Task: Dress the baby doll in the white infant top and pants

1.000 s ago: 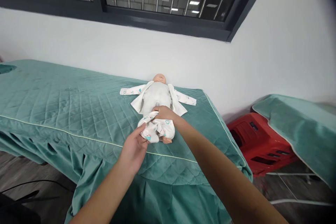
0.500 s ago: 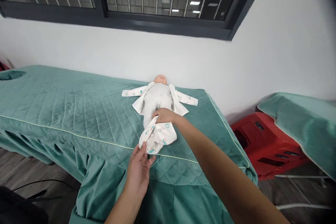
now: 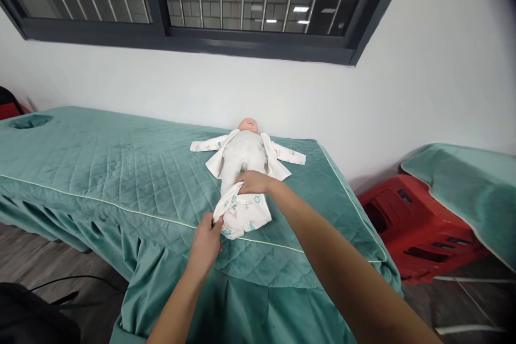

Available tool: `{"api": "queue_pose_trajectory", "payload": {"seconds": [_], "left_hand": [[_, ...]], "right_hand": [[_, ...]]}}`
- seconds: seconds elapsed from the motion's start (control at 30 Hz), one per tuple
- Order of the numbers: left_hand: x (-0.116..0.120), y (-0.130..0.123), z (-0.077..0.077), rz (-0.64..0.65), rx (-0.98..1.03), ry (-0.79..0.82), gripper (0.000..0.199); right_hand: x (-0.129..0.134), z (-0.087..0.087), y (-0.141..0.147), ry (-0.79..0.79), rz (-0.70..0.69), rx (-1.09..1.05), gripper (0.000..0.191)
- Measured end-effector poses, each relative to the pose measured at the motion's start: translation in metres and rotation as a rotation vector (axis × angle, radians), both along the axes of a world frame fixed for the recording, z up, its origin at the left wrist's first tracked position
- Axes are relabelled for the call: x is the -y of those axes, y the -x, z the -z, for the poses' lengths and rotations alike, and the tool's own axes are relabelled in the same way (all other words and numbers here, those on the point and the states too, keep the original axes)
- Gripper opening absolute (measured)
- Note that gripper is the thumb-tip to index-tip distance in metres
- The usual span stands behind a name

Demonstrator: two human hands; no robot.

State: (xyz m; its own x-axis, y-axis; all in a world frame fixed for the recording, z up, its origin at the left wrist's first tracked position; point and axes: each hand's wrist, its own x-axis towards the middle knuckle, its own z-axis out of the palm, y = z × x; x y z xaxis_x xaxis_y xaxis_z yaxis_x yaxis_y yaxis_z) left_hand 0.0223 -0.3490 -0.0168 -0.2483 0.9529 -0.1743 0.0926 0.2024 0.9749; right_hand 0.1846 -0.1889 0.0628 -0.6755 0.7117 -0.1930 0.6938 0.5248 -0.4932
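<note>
A baby doll (image 3: 244,149) with a pale grey body lies on its back on the green quilted bed. Its white printed jacket (image 3: 291,155) is spread open, with the sleeves stretched out to both sides. White printed baby pants (image 3: 249,213) are bunched around the doll's lower legs. My left hand (image 3: 207,239) pinches the left edge of the pants near the bed's front edge. At their upper edge, between the doll's legs, my right hand (image 3: 255,182) is closed on the cloth; its fingertips are partly hidden. The doll's feet are covered by the pants.
The green bed cover (image 3: 133,172) has a face hole (image 3: 31,121) at its left end. A red plastic object (image 3: 423,226) stands to the right, beside another green cover (image 3: 467,188). Behind the bed are a white wall and a barred window (image 3: 250,0). A black cable lies on the floor at left.
My left hand has closed from loose fingers to a fist-like pinch on the pants' edge, pulling it slightly left. My right hand stays at the upper edge. The view has shifted slightly.
</note>
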Motion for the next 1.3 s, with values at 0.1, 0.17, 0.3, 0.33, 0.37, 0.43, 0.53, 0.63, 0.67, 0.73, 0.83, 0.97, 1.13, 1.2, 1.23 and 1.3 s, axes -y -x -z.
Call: {"api": "queue_pose_trajectory", "payload": {"seconds": [0.1,0.17,0.3,0.33,0.37,0.43,0.53,0.63,0.67,0.73,0.83,0.97,1.13,1.2,1.23,1.3], "left_hand": [[0.001,0.001,-0.006,0.047,0.134,-0.024,0.024],[-0.001,0.001,-0.007,0.062,0.222,-0.044,0.025],[-0.013,-0.004,-0.006,0.053,0.311,-0.112,0.021],[-0.017,-0.005,-0.006,0.038,0.31,-0.124,0.02],[-0.021,-0.006,-0.006,0.021,0.296,-0.135,0.019],[-0.03,-0.006,-0.004,-0.02,0.227,-0.167,0.016],[-0.045,-0.002,0.001,-0.059,0.055,-0.254,0.012],[-0.061,0.006,0.01,-0.034,-0.152,-0.337,0.018],[-0.066,0.009,0.012,-0.013,-0.226,-0.352,0.021],[-0.076,0.015,0.014,0.034,-0.363,-0.369,0.025],[-0.092,0.023,0.011,0.102,-0.512,-0.401,0.026],[-0.113,0.03,0.002,0.21,-0.729,-0.443,0.028],[-0.138,0.033,0.001,0.253,-0.969,-0.495,0.028],[-0.147,0.034,0.003,0.248,-1.019,-0.536,0.028],[-0.151,0.035,0.003,0.246,-1.034,-0.552,0.028],[-0.157,0.035,0.003,0.248,-1.048,-0.569,0.027]], "right_hand": [[0.0,0.002,-0.001,0.008,0.001,-0.044,0.013],[0.001,0.002,-0.003,0.014,0.012,-0.081,0.015],[0.002,0.004,-0.007,0.029,0.04,-0.166,0.02],[0.002,0.004,-0.007,0.033,0.046,-0.186,0.021],[0.002,0.005,-0.008,0.038,0.052,-0.204,0.022],[0.002,0.007,-0.01,0.05,0.065,-0.233,0.025],[0.002,0.012,-0.012,0.078,0.086,-0.277,0.031],[0.004,0.014,-0.014,0.132,0.122,-0.338,0.035],[0.005,0.014,-0.015,0.143,0.134,-0.346,0.036],[0.007,0.013,-0.016,0.144,0.148,-0.333,0.038],[0.009,0.009,-0.016,0.134,0.135,-0.316,0.04],[0.009,0.007,-0.014,0.137,0.114,-0.312,0.044],[0.005,0.006,-0.014,0.135,0.121,-0.32,0.044],[0.003,0.007,-0.014,0.132,0.117,-0.313,0.042],[0.001,0.007,-0.014,0.128,0.118,-0.311,0.041],[-0.001,0.009,-0.014,0.11,0.127,-0.316,0.04]]}}
